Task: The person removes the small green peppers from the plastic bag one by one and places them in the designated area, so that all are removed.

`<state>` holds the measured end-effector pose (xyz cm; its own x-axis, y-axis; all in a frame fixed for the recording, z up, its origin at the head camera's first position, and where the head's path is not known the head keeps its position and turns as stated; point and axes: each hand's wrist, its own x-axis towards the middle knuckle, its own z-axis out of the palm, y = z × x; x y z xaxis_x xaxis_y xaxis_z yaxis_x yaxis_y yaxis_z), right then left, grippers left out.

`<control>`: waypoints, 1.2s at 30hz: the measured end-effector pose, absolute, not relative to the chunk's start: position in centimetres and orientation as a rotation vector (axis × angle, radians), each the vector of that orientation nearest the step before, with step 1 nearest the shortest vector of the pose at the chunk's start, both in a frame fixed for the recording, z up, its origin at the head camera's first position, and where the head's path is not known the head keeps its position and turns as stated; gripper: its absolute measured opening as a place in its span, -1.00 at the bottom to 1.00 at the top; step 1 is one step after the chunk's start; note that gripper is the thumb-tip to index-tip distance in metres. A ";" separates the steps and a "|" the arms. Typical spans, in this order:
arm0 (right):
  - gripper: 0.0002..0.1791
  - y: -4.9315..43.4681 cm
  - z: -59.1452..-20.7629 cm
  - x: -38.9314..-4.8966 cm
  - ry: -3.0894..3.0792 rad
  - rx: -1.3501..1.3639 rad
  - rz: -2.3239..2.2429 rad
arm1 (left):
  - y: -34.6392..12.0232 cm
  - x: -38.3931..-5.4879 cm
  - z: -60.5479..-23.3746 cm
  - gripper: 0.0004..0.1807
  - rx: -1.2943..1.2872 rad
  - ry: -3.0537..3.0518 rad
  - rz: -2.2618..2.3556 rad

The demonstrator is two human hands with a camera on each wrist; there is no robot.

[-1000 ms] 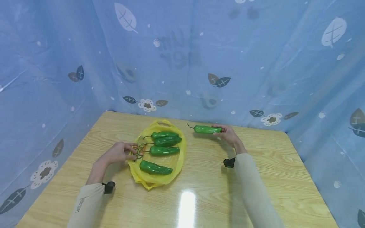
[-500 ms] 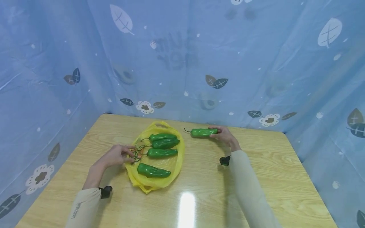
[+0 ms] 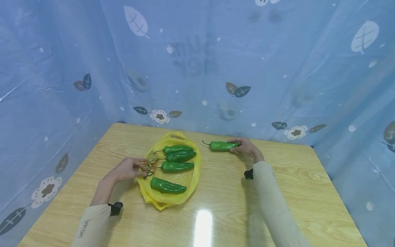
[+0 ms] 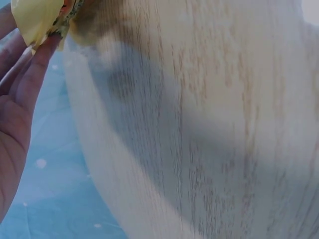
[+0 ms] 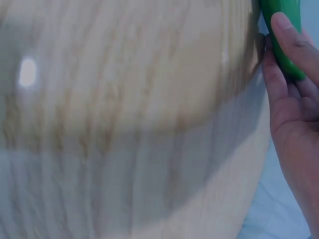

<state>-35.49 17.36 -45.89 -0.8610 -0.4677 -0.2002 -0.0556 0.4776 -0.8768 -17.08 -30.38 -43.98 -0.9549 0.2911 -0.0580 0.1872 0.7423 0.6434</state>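
Note:
My right hand (image 3: 246, 147) pinches the blunt end of a long green pepper (image 3: 220, 146) between thumb and fingers, low at the table's far side. Its thin stem points left. In the right wrist view, the thumb lies along the green pepper (image 5: 284, 37). A yellow plastic bag (image 3: 192, 185) lies spread in a round shape, with several green peppers (image 3: 177, 167) on it. My left hand (image 3: 126, 168) pinches the bag's left edge, beside a tangle of thin green stems with a bit of orange (image 3: 151, 167). The left wrist view shows the yellow plastic (image 4: 32, 20) between thumb and fingers.
The wooden table (image 3: 222, 202) carries a bright light reflection near its front. A blue curtain (image 3: 197, 61) with printed leaves and flowers closes off the back and both sides. Small black wrist cameras (image 3: 116, 208) sit below each sleeve.
My right hand has lowered the green pepper slightly, nearer the tabletop. The left hand keeps its hold at the bag's edge. The head view has shifted a little.

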 end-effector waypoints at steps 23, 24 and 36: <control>-0.35 18.5 -44.7 -35.6 2.231 -0.496 -1.404 | -30.6 -17.3 -43.9 -0.84 0.376 2.779 0.996; -0.36 18.7 -44.7 -35.5 2.229 -0.498 -1.417 | -30.6 -17.3 -43.9 -0.84 0.376 2.781 0.993; -0.46 19.9 -44.5 -34.3 2.144 -0.489 -1.876 | -30.6 -17.2 -44.2 -0.84 0.385 2.780 1.014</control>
<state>-34.28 19.94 -44.54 -0.9122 -0.4086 0.0320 -0.0859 0.1143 -0.9897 -17.24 -30.60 -44.22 -0.9547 0.2919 -0.0588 0.1854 0.7375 0.6494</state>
